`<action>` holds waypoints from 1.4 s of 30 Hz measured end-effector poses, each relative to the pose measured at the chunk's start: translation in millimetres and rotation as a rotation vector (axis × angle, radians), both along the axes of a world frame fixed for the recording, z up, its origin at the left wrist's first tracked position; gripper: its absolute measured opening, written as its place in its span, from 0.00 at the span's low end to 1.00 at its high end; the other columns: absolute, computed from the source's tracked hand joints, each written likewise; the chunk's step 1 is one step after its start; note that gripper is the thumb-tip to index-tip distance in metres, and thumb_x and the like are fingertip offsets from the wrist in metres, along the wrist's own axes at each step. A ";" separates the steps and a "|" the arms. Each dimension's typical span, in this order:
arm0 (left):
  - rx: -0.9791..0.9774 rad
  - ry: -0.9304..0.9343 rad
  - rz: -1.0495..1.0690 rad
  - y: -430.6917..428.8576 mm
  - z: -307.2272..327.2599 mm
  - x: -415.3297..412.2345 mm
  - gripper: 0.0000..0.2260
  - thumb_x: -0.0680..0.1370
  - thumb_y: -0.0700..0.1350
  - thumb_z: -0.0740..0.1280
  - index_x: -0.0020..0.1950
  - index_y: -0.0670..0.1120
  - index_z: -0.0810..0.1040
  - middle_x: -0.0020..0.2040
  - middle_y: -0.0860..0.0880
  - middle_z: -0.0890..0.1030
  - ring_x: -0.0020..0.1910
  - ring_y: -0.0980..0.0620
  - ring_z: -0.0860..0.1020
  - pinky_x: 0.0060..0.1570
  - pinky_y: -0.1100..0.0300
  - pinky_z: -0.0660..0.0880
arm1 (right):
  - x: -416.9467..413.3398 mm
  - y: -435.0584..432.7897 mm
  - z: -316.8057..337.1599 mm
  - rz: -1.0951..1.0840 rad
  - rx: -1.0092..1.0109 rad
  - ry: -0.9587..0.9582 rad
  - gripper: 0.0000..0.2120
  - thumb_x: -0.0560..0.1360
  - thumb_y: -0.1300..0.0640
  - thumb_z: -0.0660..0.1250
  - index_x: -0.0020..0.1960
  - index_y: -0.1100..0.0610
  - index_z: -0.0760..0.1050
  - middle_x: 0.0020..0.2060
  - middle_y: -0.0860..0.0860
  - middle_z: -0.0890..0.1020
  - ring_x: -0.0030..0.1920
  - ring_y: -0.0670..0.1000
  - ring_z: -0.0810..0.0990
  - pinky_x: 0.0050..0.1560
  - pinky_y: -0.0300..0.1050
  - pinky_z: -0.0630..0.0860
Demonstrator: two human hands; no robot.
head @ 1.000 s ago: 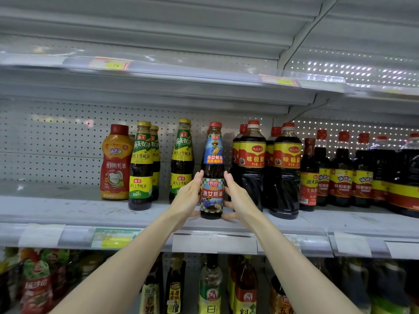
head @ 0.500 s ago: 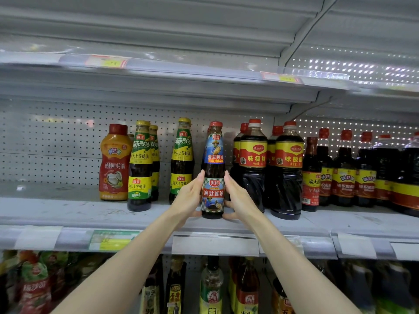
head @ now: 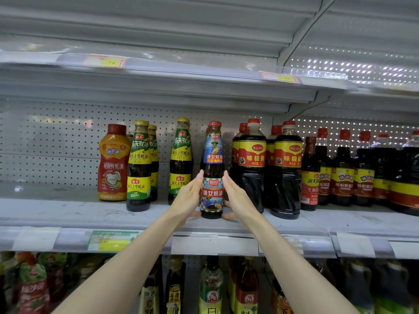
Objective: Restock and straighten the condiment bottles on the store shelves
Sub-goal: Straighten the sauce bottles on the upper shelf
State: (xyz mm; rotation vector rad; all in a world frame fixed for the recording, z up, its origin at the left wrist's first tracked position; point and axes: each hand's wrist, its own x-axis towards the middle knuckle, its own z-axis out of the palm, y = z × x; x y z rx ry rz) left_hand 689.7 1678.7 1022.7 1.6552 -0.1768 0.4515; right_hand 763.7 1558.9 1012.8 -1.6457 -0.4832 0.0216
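**A:** Where's the bottle you're straightening?

**B:** The dark glass sauce bottle with the red cap and blue label [head: 212,171] stands upright near the front edge of the grey metal shelf [head: 68,211]. It sits between a green-and-yellow labelled sauce bottle [head: 180,162] and a big dark soy bottle with a red-and-yellow label [head: 252,166].

**A:** And the hands?

**B:** The left hand [head: 189,196] and right hand [head: 237,196] flank its lower half. The palms are pressed to its sides, the fingers are fairly straight and the thumbs are low by the base.

**A:** How would you finish it well?

**B:** I'd keep the base flat on the shelf and turn the bottle with even pressure from both palms until the label faces squarely out. It also needs lining up with the fronts of its neighbours. It's tall and narrow, so pushing high up could tip it into the soy bottle (glass against glass, best avoided). I'd let go gently, both sides at once.

**A:** Anything changed over the last second?

**B:** Very little. The bottle is in the same spot between the same neighbours, and both hands are still against its sides. I can't tell whether the label has turned at all.
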 end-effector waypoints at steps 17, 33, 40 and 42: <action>0.009 0.006 0.002 -1.0 -1.3 1.7 0.21 0.83 0.56 0.50 0.75 0.51 0.64 0.50 0.54 0.73 0.41 0.66 0.74 0.40 0.69 0.73 | 1.6 0.6 -1.8 0.009 -0.004 -0.007 0.26 0.80 0.38 0.54 0.76 0.35 0.52 0.71 0.51 0.68 0.68 0.57 0.71 0.66 0.64 0.70; -0.015 0.009 0.036 0.1 -0.3 3.0 0.21 0.83 0.55 0.50 0.74 0.49 0.65 0.61 0.48 0.73 0.44 0.63 0.73 0.54 0.57 0.71 | -3.7 -1.6 0.3 -0.015 0.000 -0.110 0.25 0.81 0.41 0.53 0.77 0.42 0.55 0.73 0.50 0.68 0.68 0.52 0.71 0.64 0.52 0.73; -0.019 0.055 0.114 -3.2 0.3 -11.7 0.23 0.83 0.58 0.50 0.73 0.48 0.67 0.70 0.44 0.71 0.56 0.54 0.69 0.57 0.53 0.67 | -28.2 -16.6 5.0 -0.031 0.048 -0.090 0.24 0.82 0.45 0.54 0.77 0.47 0.59 0.73 0.51 0.68 0.69 0.54 0.70 0.46 0.40 0.74; -0.025 0.051 0.128 -5.2 -1.6 -16.4 0.23 0.83 0.58 0.50 0.73 0.48 0.67 0.68 0.44 0.72 0.56 0.54 0.69 0.57 0.52 0.67 | -32.7 -21.0 2.4 -0.048 0.052 -0.090 0.24 0.82 0.44 0.54 0.77 0.47 0.59 0.73 0.51 0.67 0.70 0.55 0.69 0.54 0.45 0.73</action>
